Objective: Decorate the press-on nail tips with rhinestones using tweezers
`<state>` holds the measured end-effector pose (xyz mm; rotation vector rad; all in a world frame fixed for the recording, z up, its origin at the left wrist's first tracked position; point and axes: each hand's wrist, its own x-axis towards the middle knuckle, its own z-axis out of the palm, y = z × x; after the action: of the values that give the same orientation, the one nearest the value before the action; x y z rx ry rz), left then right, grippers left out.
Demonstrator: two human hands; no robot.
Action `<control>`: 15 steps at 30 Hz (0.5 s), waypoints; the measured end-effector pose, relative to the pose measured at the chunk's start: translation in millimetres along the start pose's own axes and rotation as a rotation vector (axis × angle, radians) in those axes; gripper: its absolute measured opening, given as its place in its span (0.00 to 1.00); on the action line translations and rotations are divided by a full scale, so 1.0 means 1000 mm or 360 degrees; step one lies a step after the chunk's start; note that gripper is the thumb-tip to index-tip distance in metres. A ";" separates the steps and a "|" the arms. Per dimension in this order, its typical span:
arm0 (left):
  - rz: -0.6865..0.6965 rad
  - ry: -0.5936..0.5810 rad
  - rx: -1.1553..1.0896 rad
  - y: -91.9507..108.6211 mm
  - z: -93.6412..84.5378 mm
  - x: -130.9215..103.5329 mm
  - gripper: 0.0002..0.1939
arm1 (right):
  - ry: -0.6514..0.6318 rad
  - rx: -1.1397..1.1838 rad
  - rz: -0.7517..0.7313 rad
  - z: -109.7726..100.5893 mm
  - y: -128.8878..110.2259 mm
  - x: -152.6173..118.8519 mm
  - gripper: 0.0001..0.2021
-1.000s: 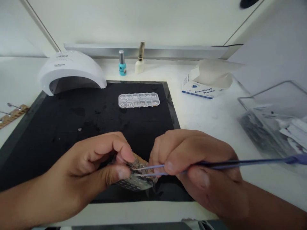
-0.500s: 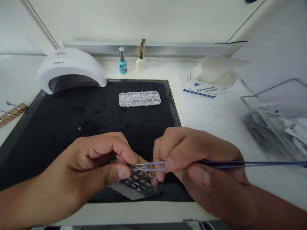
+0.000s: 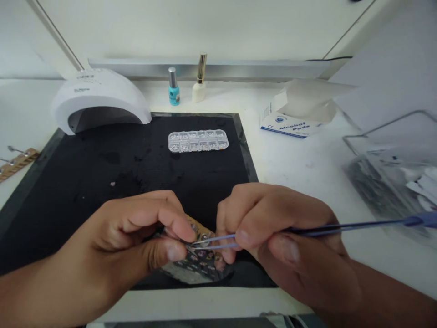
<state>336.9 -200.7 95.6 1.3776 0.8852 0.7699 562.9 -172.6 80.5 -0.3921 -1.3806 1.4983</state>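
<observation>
My left hand (image 3: 136,243) pinches thumb against forefinger at the upper left of a small sheet of stickers (image 3: 201,264), dark with tiny coloured pictures and a gold top edge. Much of the sheet is hidden behind my fingers, and a thin clear edge shows between them. My right hand (image 3: 283,241) is closed around long bluish-purple tweezers (image 3: 362,224). Their two thin tips meet at my left fingertips, over the sheet; whether they grip anything is too small to tell. The curled lower fingers of my right hand are close to the sheet's right edge.
Ahead on the black mat (image 3: 102,205) lies a clear compartment case (image 3: 198,141) of tiny gems. A white nail lamp (image 3: 102,98) stands back left. Behind are blue (image 3: 174,93) and cream (image 3: 198,91) polish bottles. An alcohol pads box (image 3: 290,118) and a clear bin (image 3: 385,177) are right.
The back end of the tweezers has risen slightly and moved left, so they slant more. Their tips have shifted a little left and down to my left fingertips. The sheet has turned slightly.
</observation>
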 end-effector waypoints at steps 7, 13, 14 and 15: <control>-0.0018 0.0011 -0.0017 -0.001 0.000 -0.001 0.06 | 0.0007 -0.0020 -0.0039 0.000 0.002 0.000 0.11; -0.0004 -0.0003 0.0021 -0.001 -0.001 -0.001 0.05 | -0.0088 -0.0064 -0.0013 -0.004 0.002 -0.005 0.11; -0.0005 -0.0004 0.0027 -0.001 -0.001 -0.001 0.05 | -0.0102 -0.0067 -0.0016 -0.004 0.003 -0.005 0.11; -0.0009 -0.0003 0.0027 -0.001 -0.001 -0.002 0.05 | -0.0101 -0.0063 -0.0023 -0.005 0.003 -0.005 0.11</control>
<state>335.0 -201.4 95.1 1.3898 0.8958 0.7585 567.4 -173.9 74.2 -0.3614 -1.4622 1.4844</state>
